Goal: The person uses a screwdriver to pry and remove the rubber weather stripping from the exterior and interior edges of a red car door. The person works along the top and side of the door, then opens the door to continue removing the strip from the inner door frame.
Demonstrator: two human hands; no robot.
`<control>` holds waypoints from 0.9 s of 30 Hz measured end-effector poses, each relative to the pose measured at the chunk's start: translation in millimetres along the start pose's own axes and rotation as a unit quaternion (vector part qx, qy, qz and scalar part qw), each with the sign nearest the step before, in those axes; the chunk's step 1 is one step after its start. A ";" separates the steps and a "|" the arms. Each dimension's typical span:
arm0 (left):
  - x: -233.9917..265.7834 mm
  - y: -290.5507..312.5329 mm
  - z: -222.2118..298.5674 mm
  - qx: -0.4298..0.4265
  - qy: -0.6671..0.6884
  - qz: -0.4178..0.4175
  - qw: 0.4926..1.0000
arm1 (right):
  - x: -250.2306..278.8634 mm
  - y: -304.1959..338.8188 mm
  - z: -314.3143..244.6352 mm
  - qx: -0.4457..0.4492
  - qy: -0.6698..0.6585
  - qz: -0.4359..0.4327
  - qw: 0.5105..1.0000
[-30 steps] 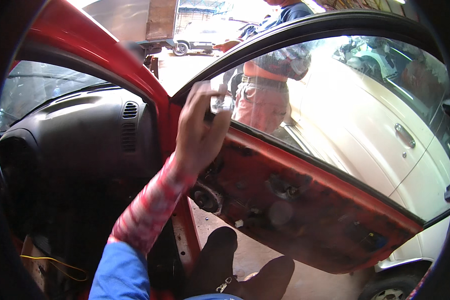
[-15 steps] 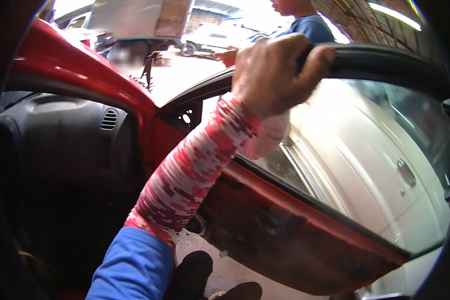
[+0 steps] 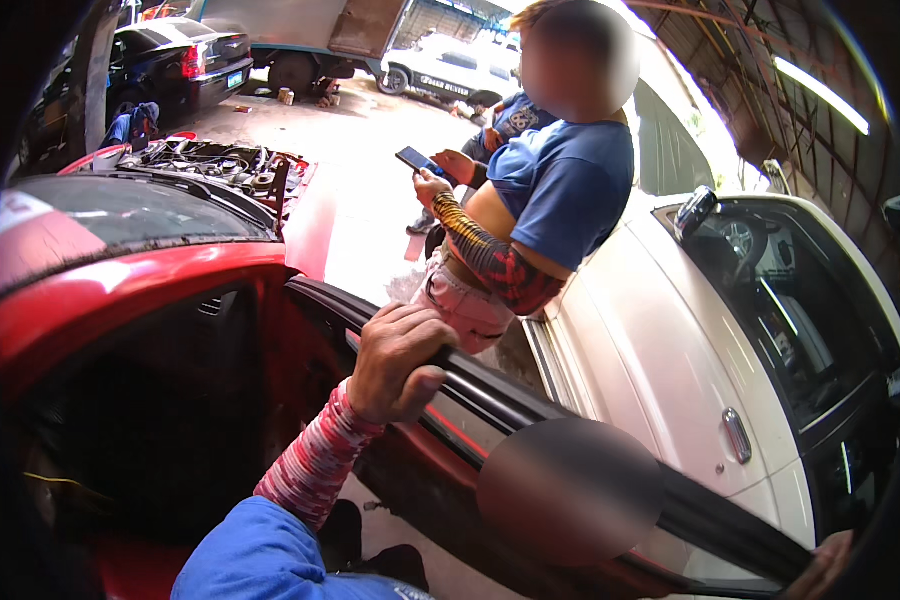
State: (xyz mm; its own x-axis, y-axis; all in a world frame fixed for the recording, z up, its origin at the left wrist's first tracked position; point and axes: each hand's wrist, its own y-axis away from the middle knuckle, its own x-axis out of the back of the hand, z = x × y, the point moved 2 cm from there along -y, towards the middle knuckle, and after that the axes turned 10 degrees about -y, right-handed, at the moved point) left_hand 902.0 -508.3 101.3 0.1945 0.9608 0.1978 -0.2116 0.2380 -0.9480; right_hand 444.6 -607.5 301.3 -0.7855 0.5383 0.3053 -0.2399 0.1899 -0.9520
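Note:
A red car door [image 3: 420, 500] stands open beside the red car, with a black-trimmed window frame [image 3: 555, 410] along its top. My left hand [image 3: 400, 360], in a red-and-white camouflage sleeve, is closed over this frame near its front end. Its fingers lie over the far side and the thumb shows on the near side. At the lower right rim, my right hand [image 3: 825, 568] shows only in part, its fingers curled against the rear end of the same frame. A blurred round patch covers part of the door between the hands.
The red car's body [image 3: 140, 300] stands at left, its engine bay [image 3: 215, 170] exposed. A white vehicle [image 3: 660, 380] is close on the right. Beyond the door a person [image 3: 570, 190] in blue holds a phone [image 3: 420, 160]. Another person [image 3: 135, 125] crouches near a black car [image 3: 185, 65].
My view has risen and now takes in the car's roof, engine bay and the person with the phone. My left hand appears lower, still on the frame; my right hand has come into view.

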 end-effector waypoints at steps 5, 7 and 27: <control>7.5 -12.6 13.9 0.115 0.022 -0.035 0.993 | -0.6 -11.7 -20.1 -0.074 -0.080 -0.041 0.993; 3.5 -16.6 22.5 0.173 0.014 0.001 0.985 | 2.7 -18.8 -20.6 -0.077 -0.049 -0.070 0.993; -123.1 396.1 21.8 0.211 -0.119 -0.794 0.558 | 11.9 -7.7 44.0 -0.041 -0.120 -0.053 0.991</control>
State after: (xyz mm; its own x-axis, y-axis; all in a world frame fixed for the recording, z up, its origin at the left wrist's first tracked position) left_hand 773.5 -529.2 -293.1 0.3360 -0.5294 0.7790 -0.1694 0.7796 0.6029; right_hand 412.0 -638.7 311.3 -0.8733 0.3033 0.3812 -0.2896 0.3061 -0.9069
